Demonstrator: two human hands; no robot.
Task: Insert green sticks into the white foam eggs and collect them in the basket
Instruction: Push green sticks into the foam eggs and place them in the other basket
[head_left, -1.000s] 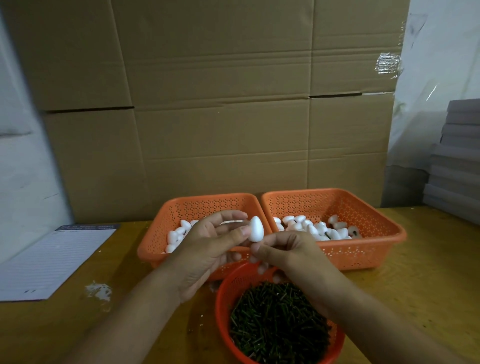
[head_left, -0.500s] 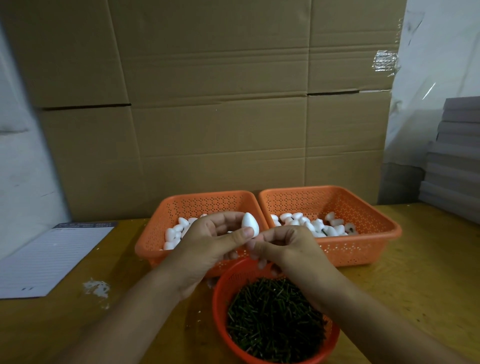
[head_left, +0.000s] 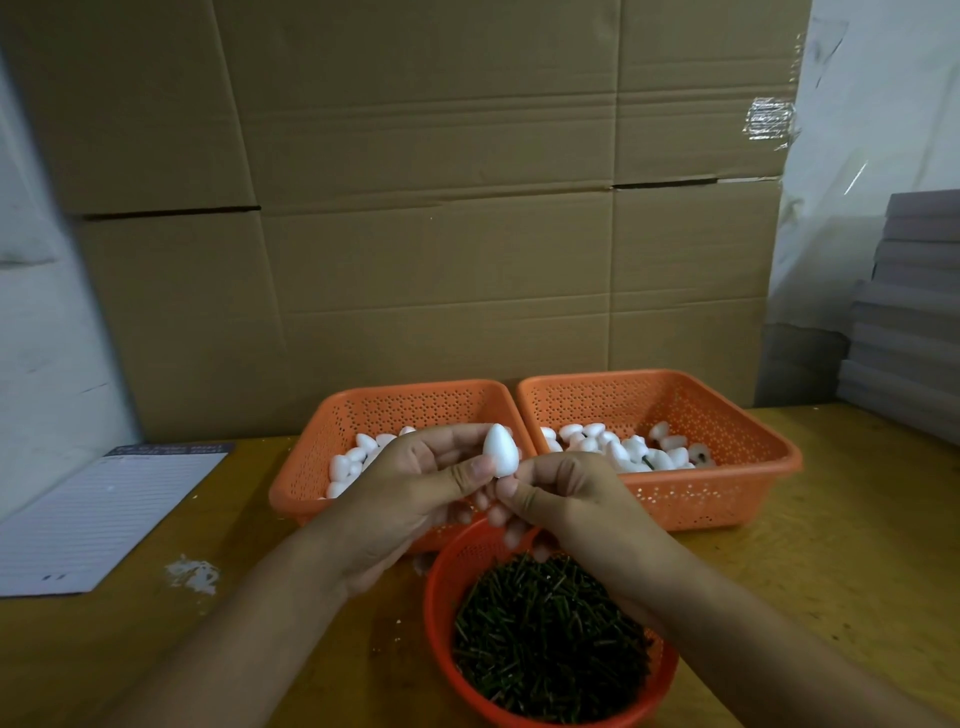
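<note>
My left hand (head_left: 410, 488) pinches a white foam egg (head_left: 500, 450) between thumb and fingers, point up. My right hand (head_left: 566, 499) meets it from the right, its fingers curled under the egg's blunt end; any stick it holds is hidden. Below both hands stands a round orange basket (head_left: 441, 597) full of short green sticks (head_left: 545, 639). Behind are two rectangular orange baskets: the left one (head_left: 332, 441) holds white eggs, the right one (head_left: 727, 431) holds eggs, at least one with a green stick showing.
All baskets stand on a yellow wooden table (head_left: 831, 545). A lined paper pad (head_left: 98, 519) lies at the left, with white foam crumbs (head_left: 195, 571) beside it. Big cardboard boxes (head_left: 441, 234) form a wall behind. Grey stacked sheets (head_left: 909, 322) sit at the right.
Both hands stay together on the egg and have drifted only slightly; the right fingers have closed in tighter under its blunt end.
</note>
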